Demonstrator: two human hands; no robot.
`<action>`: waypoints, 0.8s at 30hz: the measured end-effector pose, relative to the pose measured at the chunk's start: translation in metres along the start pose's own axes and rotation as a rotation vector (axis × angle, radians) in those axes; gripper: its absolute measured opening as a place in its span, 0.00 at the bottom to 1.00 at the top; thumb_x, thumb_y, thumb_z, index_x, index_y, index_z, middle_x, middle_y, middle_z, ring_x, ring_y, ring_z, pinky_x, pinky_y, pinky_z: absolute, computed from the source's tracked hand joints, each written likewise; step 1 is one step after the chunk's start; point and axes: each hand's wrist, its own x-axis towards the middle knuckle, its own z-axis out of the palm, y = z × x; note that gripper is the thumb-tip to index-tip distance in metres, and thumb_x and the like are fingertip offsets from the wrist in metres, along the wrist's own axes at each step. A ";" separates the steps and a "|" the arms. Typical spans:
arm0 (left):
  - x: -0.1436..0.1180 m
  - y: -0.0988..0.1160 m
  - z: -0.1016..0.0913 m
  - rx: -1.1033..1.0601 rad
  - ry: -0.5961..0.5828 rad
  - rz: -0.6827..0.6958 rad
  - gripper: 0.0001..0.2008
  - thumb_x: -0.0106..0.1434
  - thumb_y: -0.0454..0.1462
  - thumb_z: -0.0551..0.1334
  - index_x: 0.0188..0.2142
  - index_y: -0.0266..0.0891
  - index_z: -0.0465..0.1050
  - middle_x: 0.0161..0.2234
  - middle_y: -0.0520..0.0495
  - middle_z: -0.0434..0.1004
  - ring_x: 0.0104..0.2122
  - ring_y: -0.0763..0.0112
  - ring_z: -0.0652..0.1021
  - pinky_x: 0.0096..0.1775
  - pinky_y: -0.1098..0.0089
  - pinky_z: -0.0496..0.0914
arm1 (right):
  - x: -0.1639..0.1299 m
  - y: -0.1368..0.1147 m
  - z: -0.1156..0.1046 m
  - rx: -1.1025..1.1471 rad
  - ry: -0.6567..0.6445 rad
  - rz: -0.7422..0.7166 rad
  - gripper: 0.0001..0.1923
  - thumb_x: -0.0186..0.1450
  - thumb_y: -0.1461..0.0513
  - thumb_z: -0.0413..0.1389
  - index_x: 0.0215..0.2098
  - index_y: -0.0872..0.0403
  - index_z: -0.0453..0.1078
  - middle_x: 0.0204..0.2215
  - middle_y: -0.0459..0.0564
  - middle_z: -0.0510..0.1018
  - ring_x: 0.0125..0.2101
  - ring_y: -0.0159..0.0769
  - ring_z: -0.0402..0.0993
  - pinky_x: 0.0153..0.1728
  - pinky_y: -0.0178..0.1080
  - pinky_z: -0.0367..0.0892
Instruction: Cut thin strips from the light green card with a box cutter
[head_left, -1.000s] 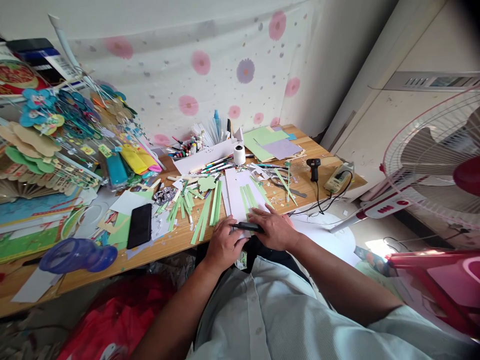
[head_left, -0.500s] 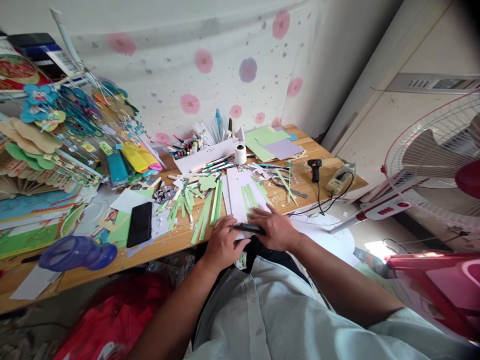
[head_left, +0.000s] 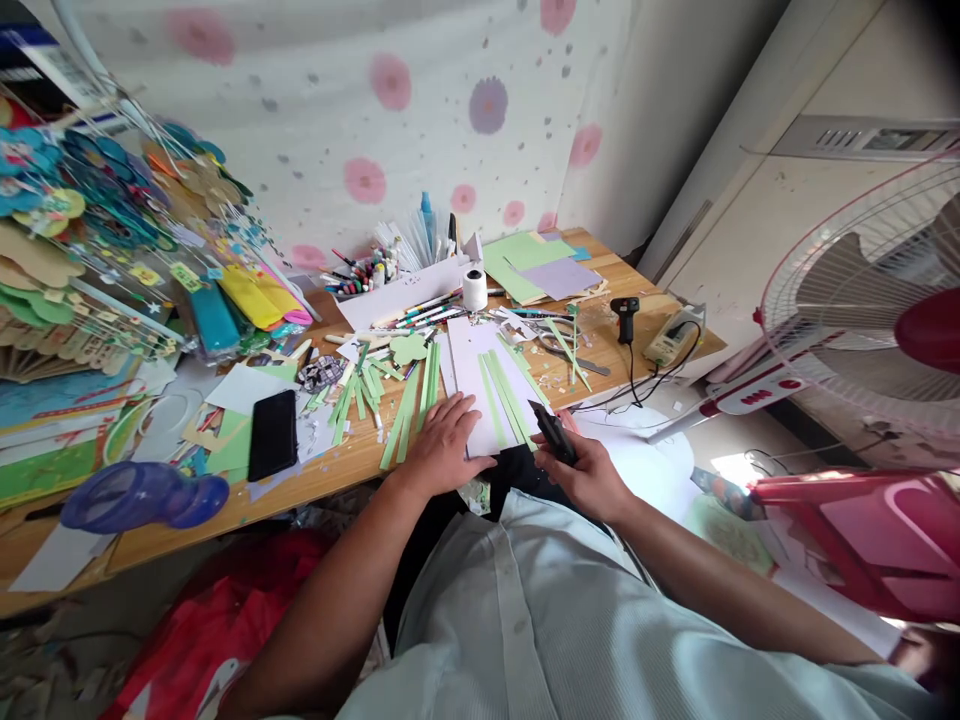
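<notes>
Since a second ago our hands have parted — our left hand (head_left: pixel 442 443) now lies fingers spread on the white sheet (head_left: pixel 476 385), while right of it our right hand (head_left: pixel 589 470) grips a slim black cutter (head_left: pixel 553 433) just off the sheet's right edge.

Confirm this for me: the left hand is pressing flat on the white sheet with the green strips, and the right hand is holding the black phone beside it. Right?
Not quite. In the head view the left hand does press flat on the white sheet with the green strips, but the right hand holds a small black tool, not the phone. The black phone lies untouched on the table, left of both hands.
</notes>
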 end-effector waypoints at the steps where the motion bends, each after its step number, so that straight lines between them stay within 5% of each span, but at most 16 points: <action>1: 0.000 0.000 0.000 0.006 -0.018 -0.004 0.35 0.60 0.49 0.79 0.61 0.40 0.73 0.72 0.32 0.68 0.74 0.40 0.65 0.73 0.41 0.60 | -0.008 0.005 0.003 0.079 -0.009 0.081 0.19 0.72 0.50 0.64 0.53 0.53 0.82 0.35 0.50 0.86 0.30 0.41 0.80 0.34 0.43 0.79; 5: 0.000 0.003 0.001 0.007 -0.035 -0.042 0.34 0.61 0.47 0.77 0.63 0.40 0.73 0.73 0.33 0.66 0.75 0.40 0.63 0.74 0.40 0.58 | -0.031 0.013 0.015 0.226 -0.047 0.171 0.20 0.71 0.48 0.64 0.52 0.53 0.81 0.40 0.52 0.86 0.32 0.40 0.80 0.33 0.43 0.79; 13: -0.002 0.004 0.006 0.000 -0.015 -0.051 0.31 0.65 0.44 0.72 0.65 0.41 0.71 0.74 0.34 0.66 0.76 0.42 0.62 0.74 0.42 0.59 | -0.021 -0.004 0.022 -0.188 -0.293 -0.193 0.32 0.70 0.63 0.58 0.72 0.50 0.67 0.65 0.59 0.79 0.49 0.45 0.85 0.53 0.46 0.77; 18: -0.004 0.002 0.009 0.002 0.000 -0.046 0.30 0.66 0.45 0.72 0.64 0.40 0.71 0.73 0.32 0.65 0.76 0.41 0.62 0.74 0.41 0.59 | -0.012 0.002 0.028 -0.359 -0.350 -0.241 0.42 0.68 0.66 0.55 0.79 0.53 0.53 0.59 0.58 0.83 0.51 0.48 0.85 0.52 0.45 0.76; 24: -0.003 0.003 0.010 -0.006 0.022 -0.035 0.29 0.67 0.46 0.70 0.64 0.39 0.72 0.73 0.32 0.65 0.76 0.41 0.61 0.73 0.41 0.61 | -0.012 0.002 0.029 -0.386 -0.358 -0.228 0.41 0.70 0.66 0.53 0.80 0.55 0.51 0.54 0.56 0.85 0.49 0.48 0.85 0.50 0.44 0.76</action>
